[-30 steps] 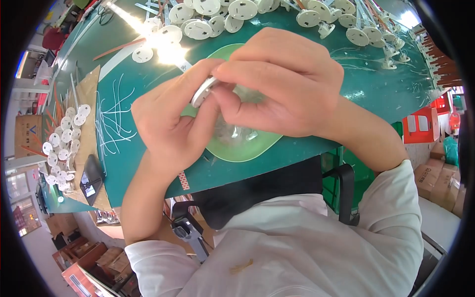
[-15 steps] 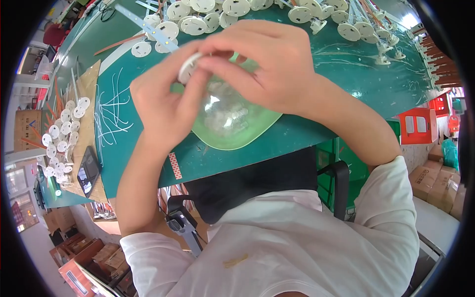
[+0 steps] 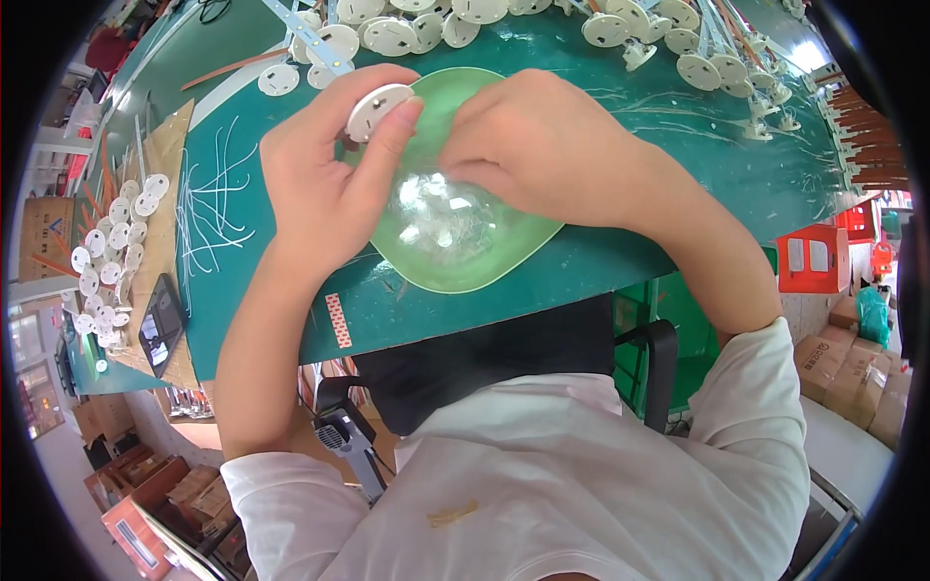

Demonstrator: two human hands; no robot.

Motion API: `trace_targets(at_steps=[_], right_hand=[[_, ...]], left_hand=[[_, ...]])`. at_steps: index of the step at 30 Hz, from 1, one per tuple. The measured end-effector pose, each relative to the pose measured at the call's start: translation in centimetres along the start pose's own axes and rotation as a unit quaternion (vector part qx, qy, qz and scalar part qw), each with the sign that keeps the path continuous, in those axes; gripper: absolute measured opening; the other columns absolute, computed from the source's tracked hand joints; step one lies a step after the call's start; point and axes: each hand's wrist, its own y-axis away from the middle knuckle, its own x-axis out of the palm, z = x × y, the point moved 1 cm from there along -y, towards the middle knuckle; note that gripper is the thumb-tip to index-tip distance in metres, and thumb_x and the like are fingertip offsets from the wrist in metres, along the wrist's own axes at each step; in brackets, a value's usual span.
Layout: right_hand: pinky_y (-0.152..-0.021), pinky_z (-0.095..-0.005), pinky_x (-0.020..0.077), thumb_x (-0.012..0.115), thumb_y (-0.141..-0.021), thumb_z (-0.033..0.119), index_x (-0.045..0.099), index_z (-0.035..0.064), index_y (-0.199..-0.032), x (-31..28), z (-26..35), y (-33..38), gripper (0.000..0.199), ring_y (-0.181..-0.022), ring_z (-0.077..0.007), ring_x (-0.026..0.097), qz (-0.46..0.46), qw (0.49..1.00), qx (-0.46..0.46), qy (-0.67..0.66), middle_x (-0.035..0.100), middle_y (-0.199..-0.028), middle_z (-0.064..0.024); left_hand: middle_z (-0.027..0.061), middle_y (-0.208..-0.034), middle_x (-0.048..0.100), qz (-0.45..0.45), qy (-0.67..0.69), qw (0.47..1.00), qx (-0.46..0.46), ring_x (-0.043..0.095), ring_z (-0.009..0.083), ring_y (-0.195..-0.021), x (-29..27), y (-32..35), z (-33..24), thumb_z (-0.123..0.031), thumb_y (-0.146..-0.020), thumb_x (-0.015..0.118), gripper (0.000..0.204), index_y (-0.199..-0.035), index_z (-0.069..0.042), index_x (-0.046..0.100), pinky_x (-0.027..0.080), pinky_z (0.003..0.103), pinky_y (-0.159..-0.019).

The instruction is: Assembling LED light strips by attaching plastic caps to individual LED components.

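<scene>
My left hand (image 3: pixel 325 169) grips a round white plastic disc (image 3: pixel 376 111) with small slots, thumb on its face. A pale strip dotted with small yellow LEDs (image 3: pixel 308 37) runs up and away behind that hand; whether it joins the disc is hidden. Over the green bowl (image 3: pixel 455 276) is my right hand (image 3: pixel 538 145), its fingers curled together and their tips down near the bowl's contents. Whatever they pinch, if anything, is out of sight. A shiny heap of clear, small pieces (image 3: pixel 441 223) lies in the bowl, too fine to make out singly.
Many white discs on strips (image 3: pixel 392 37) are piled at the far side. More discs (image 3: pixel 116 247) and a phone (image 3: pixel 162 324) rest on cardboard at the left, beside loose white wires (image 3: pixel 213 208). A perforated strip (image 3: pixel 338 321) lies near the front edge.
My right hand has left the disc and moved right and down over the bowl. My left hand keeps the disc, now with its slotted face more exposed.
</scene>
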Motion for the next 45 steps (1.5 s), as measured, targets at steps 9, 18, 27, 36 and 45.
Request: trace_targets(at_steps=[9, 18, 27, 36, 45], right_hand=[[-0.058, -0.0292, 0.0538, 0.068, -0.088, 0.008, 0.068, 0.0023, -0.089, -0.8, 0.8, -0.6, 0.006, -0.062, -0.0207, 0.068, -0.133, 0.978, 0.043, -0.155, 0.069, -0.073, -0.0112], [-0.055, -0.0302, 0.0508, 0.069, -0.086, 0.009, 0.068, 0.0038, -0.089, -0.7, 0.6, -0.4, 0.006, -0.058, -0.0240, 0.065, -0.172, 0.982, 0.026, -0.076, 0.067, -0.070, -0.0100], [-0.062, -0.0417, 0.0510, 0.066, -0.085, 0.008, 0.065, 0.0034, -0.088, 0.3, -0.1, 0.0, 0.005, -0.071, -0.0348, 0.064, -0.126, 0.992, 0.015, 0.018, 0.065, -0.075, -0.0129], [-0.060, -0.0362, 0.0545, 0.068, -0.085, 0.006, 0.068, 0.0027, -0.093, -0.1, 0.9, -0.6, 0.009, -0.070, -0.0277, 0.069, -0.238, 0.970, -0.002, -0.050, 0.070, -0.080, -0.0109], [-0.058, -0.0291, 0.0566, 0.068, -0.087, 0.004, 0.069, 0.0005, -0.092, 0.1, 1.0, -0.7, 0.007, -0.071, -0.0214, 0.071, -0.264, 0.953, 0.025, -0.145, 0.071, -0.082, -0.0105]], left_hand=[[0.0049, -0.099, 0.067, 0.050, 0.207, 0.974, -0.075, 0.063, 0.0115, -0.086, -0.7, 0.1, -0.5, -0.007, -0.093, 0.068, 0.029, -0.121, -0.004, 0.064, 0.050, 0.025, -0.080], [0.0051, -0.107, 0.068, 0.042, 0.121, 0.991, -0.028, 0.063, 0.0104, -0.097, -0.7, 0.0, -0.5, 0.000, -0.085, 0.074, 0.031, -0.115, -0.001, 0.066, 0.048, 0.026, -0.087], [0.0089, -0.096, 0.073, 0.005, -0.053, 0.997, 0.062, 0.071, 0.0166, -0.082, 0.3, 0.3, -0.5, -0.001, -0.078, 0.078, 0.027, -0.103, -0.003, 0.069, 0.054, 0.027, -0.075], [0.0072, -0.100, 0.070, -0.035, 0.058, 0.997, 0.022, 0.067, 0.0136, -0.090, -0.7, -0.1, -0.1, 0.002, -0.083, 0.075, 0.029, -0.110, -0.002, 0.064, 0.051, 0.026, -0.081], [0.0066, -0.100, 0.066, -0.053, 0.145, 0.988, -0.025, 0.064, 0.0123, -0.093, -0.8, 0.2, -0.9, 0.005, -0.085, 0.073, 0.033, -0.115, 0.001, 0.060, 0.049, 0.026, -0.085]])
